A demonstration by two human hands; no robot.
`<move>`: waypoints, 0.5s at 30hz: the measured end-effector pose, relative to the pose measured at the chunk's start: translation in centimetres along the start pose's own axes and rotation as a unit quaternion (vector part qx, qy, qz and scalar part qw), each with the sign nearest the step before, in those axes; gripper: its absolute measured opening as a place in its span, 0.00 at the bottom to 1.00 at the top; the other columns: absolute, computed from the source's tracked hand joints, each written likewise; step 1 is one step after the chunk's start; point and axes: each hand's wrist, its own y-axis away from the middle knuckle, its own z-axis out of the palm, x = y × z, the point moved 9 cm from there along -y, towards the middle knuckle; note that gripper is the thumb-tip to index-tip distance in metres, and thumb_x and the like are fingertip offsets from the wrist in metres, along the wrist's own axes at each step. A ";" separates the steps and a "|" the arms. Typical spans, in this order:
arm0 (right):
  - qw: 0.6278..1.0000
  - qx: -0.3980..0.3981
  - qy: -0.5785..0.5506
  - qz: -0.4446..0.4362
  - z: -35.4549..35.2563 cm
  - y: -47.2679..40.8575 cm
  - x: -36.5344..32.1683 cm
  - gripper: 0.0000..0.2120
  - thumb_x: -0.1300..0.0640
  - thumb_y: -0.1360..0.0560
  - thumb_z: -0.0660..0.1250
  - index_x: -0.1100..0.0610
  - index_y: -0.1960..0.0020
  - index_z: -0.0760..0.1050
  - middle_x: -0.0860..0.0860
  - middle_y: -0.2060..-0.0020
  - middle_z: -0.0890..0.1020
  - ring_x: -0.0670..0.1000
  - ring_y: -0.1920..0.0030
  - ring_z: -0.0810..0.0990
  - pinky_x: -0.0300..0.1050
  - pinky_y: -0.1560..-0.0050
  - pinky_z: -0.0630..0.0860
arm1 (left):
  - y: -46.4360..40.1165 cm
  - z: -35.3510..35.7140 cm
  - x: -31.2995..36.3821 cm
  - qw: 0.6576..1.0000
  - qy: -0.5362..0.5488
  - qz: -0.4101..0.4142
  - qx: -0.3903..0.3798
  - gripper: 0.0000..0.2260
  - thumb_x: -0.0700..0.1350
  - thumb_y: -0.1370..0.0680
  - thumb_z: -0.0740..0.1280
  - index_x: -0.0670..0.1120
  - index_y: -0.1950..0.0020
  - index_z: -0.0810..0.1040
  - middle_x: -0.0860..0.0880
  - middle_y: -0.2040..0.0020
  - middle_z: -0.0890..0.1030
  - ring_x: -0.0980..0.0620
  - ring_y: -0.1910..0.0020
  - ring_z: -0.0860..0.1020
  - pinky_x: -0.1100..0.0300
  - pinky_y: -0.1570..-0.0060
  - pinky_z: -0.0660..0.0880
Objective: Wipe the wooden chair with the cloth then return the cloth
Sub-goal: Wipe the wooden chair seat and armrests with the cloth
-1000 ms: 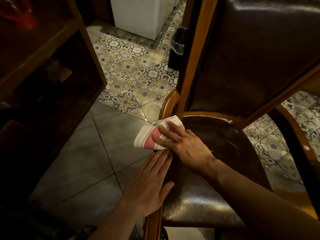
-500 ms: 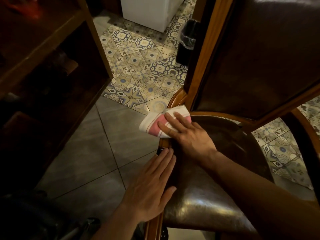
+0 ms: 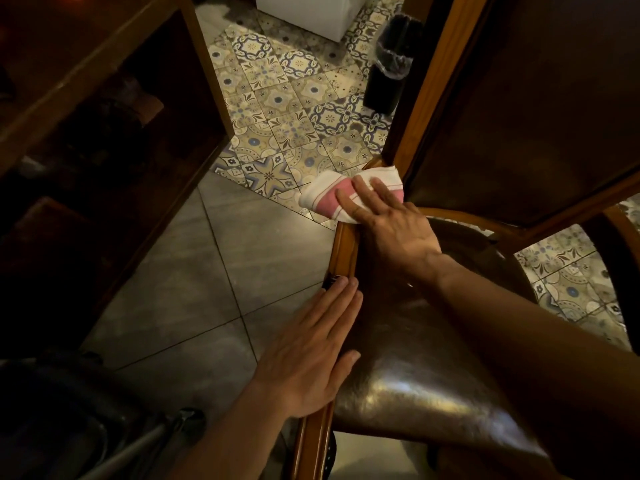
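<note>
The wooden chair [image 3: 346,251] has a brown leather seat and back in a glossy wooden frame. A folded white and pink cloth [image 3: 329,195] lies on the seat's left wooden rail, right at the foot of the back post. My right hand [image 3: 388,220] presses flat on the cloth, fingers spread over it. My left hand [image 3: 311,351] rests flat and open on the same rail nearer to me, fingers together, holding nothing.
A dark wooden shelf unit [image 3: 104,98] stands to the left. A black lined bin [image 3: 389,67] and a white appliance [image 3: 308,12] stand on the patterned tile floor behind the chair. Grey floor tiles lie between shelf and chair.
My right hand has slid the cloth along the rail away from me, up to the back post. My left hand has stayed on the rail.
</note>
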 end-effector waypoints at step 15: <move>0.999 0.008 -0.042 0.011 0.1 3.7 -2.2 0.46 0.64 0.23 0.65 0.40 0.23 0.35 0.48 0.21 0.39 0.55 0.22 0.41 0.57 0.27 0.58 | 0.5 -0.1 0.4 1.000 -0.012 -0.002 -0.014 0.32 0.60 0.16 0.44 0.46 0.19 0.35 0.48 0.19 0.32 0.52 0.21 0.33 0.48 0.21 0.45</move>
